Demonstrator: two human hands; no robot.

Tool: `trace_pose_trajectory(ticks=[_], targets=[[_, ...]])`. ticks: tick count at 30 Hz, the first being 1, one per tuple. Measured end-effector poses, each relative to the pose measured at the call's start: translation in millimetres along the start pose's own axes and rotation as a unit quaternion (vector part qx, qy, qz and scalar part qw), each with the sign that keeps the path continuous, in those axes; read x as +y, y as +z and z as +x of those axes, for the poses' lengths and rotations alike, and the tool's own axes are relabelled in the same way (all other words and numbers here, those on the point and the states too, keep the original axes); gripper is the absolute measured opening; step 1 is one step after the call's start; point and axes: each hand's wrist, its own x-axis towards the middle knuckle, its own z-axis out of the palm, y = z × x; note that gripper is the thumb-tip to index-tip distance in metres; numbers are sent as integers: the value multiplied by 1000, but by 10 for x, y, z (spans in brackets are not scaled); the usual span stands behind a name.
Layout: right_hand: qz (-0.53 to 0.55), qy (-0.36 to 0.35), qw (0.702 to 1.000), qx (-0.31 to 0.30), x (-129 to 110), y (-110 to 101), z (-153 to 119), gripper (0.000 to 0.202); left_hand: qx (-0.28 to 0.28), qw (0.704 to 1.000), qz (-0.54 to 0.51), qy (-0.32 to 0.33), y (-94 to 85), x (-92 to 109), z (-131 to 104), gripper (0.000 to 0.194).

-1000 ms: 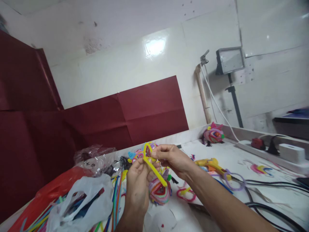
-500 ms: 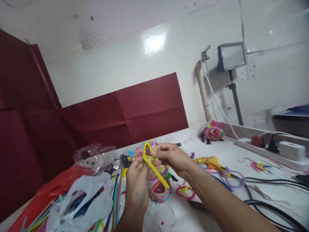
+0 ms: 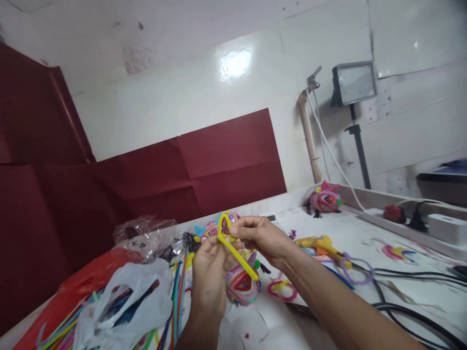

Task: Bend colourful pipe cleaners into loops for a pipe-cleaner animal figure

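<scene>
A yellow pipe cleaner point(image 3: 238, 258) is bent into a loop at its upper end, with a straight tail slanting down to the right. My left hand point(image 3: 210, 265) pinches it where the loop meets the tail. On the loop's right side, the fingers of my right hand point(image 3: 260, 238) are closed on the same yellow strand. Below and behind the hands lies a colourful pipe-cleaner figure point(image 3: 242, 287) with a green nose. Another multicoloured figure point(image 3: 208, 230) sits farther back, partly covered by my hands and the loop.
A yellow glue gun point(image 3: 317, 244) lies to the right, near a purple loop point(image 3: 357, 270) and black cables point(image 3: 408, 274). At left, a white plastic bag point(image 3: 146, 287) and a red bag point(image 3: 91, 272) hold pipe cleaners. A pink figure point(image 3: 324, 198) stands by the power strip point(image 3: 379, 218).
The view has shifted slightly, moving the whole scene a little to the right. Both hands keep nearly the same grip on the yellow pipe cleaner.
</scene>
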Motion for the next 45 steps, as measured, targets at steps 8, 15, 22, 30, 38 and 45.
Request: trace_pose_trajectory(ticks=[8,15,22,30,38,45], targets=[[-35,-13,999,1,14,-20,13,21,-5,1000,-1,3,-11,-12,8,27],[-81,-33,996,14,-7,-42,21,10,-7,1000,8,6,-30,-43,30,25],[-88,-45,995,10,-88,-45,-22,7,-7,1000,6,3,-32,-50,29,24],[-100,-48,994,10,-90,-36,-29,2,-11,1000,14,1,-28,-46,14,28],[-128,-65,989,23,-128,-47,-46,2,-27,1000,8,0,-12,-38,15,33],[-119,-67,991,10,-96,-35,-33,3,-10,1000,12,-6,10,-6,-5,36]])
